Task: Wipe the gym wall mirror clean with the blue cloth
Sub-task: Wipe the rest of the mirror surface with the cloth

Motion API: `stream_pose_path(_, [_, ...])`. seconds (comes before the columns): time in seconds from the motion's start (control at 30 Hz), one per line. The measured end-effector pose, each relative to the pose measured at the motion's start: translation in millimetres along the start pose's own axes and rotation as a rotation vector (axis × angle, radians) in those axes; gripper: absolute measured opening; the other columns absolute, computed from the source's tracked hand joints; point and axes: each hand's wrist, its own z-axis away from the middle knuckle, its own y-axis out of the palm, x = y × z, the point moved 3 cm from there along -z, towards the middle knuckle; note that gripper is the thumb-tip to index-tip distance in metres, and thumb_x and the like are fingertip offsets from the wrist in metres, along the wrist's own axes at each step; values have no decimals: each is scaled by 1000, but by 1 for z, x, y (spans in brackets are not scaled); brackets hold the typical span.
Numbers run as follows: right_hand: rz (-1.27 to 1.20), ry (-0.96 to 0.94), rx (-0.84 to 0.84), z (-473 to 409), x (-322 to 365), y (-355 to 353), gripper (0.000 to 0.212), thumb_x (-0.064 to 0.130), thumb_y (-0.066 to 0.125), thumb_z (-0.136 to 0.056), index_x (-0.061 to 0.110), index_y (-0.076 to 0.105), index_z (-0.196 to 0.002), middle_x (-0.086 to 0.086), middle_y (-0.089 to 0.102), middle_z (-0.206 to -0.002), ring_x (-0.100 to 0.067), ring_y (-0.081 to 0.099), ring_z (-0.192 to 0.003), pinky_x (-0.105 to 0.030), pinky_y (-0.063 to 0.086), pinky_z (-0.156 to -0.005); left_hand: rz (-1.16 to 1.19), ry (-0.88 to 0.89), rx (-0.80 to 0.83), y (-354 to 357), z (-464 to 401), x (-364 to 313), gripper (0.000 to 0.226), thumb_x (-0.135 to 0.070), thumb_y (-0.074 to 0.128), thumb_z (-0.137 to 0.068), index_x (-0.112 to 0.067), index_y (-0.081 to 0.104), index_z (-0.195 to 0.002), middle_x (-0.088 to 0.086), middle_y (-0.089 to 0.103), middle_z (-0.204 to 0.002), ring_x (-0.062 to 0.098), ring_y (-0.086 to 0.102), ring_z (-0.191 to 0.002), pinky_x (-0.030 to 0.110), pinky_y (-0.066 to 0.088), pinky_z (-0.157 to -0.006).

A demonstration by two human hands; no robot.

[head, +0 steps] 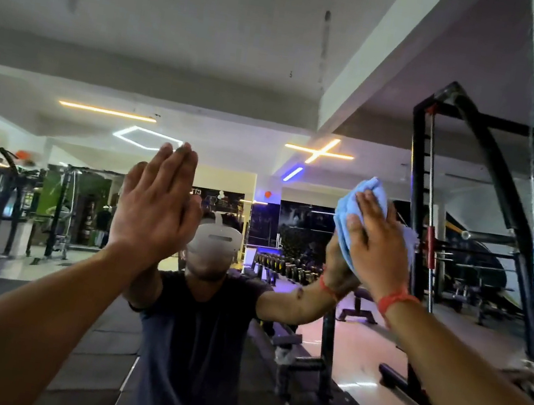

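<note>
Clearly you are mid-wipe: your right hand (375, 243) has the blue cloth (355, 215) bunched under its palm, fingers spread over it and pressing it flat against the mirror (211, 55). Bunching the cloth gives you a thick pad, so the pressure goes into the glass rather than into your fingertips, and the spread fingers keep it from sliding out. It sits at about head height, toward the mirror's right edge, near the reflected black rack (433, 192).

Your left hand (155, 199) holds nothing; its fingers are straight and together, palm laid on the glass well apart from the cloth. That looks like a brace (steadying you as you lean in), though a bare palm may leave a print you will have to wipe later.

Streaks and specks show higher up on the glass, above your reach as you stand, so I judge much of the surface is not yet done. An orange wrist band (396, 299) sits on your right wrist, clear of the cloth. Work the pad in overlapping passes, and shift the bracing hand onto glass you have yet to wipe.
</note>
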Motion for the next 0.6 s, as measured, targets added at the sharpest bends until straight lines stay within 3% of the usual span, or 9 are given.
stream_pose_path(0.07, [-61,63,6,32,28,19,62,48,29,-105,15,46,-154,-3,41,-161,-34,29,-153,-46,26,-124,7,-6,12,-1,1,-1,73,-42,38,-95,-13,26,-161,7,25,-168,26,18,-156,52,21,-122])
stream_pose_path(0.17, [-66,-345,213,66,48,19,54,45,35,-107,23,44,-155,7,37,-163,-22,19,-157,-43,24,-124,20,-11,21,-3,1,-4,74,-41,38,-94,-12,25,-161,10,25,-167,27,17,-156,53,20,-122])
stream_pose_path(0.23, [9,-477,322,54,27,8,54,49,31,-107,32,36,-158,14,33,-164,-17,15,-158,-44,24,-124,44,-37,24,-3,2,-8,74,-38,39,-93,-12,24,-160,10,25,-167,28,17,-156,54,18,-123])
stream_pose_path(0.33, [102,-325,256,37,6,2,54,48,33,-105,35,33,-158,16,30,-164,-19,17,-157,-47,26,-122,90,-60,29,-3,4,-25,72,-36,41,-94,-11,26,-159,11,25,-166,29,19,-154,54,19,-123])
stream_pose_path(0.43, [-47,-137,102,58,31,17,53,39,37,-106,24,39,-157,5,34,-165,-28,22,-156,-48,29,-121,130,117,129,2,19,-53,68,-38,40,-98,-17,26,-161,4,22,-169,22,13,-157,47,10,-127])
stream_pose_path(0.5, [-118,-221,77,78,57,30,54,37,39,-104,22,41,-156,2,35,-164,-27,22,-156,-42,25,-122,174,247,194,6,37,-67,65,-39,40,-99,-20,30,-161,-1,23,-169,18,10,-158,49,15,-127])
stream_pose_path(0.6, [-187,-502,196,84,85,37,56,35,45,-101,28,41,-156,10,31,-165,-18,15,-158,-33,12,-124,361,264,167,4,55,-70,58,-23,52,-97,-12,43,-154,4,38,-161,22,27,-153,46,29,-122])
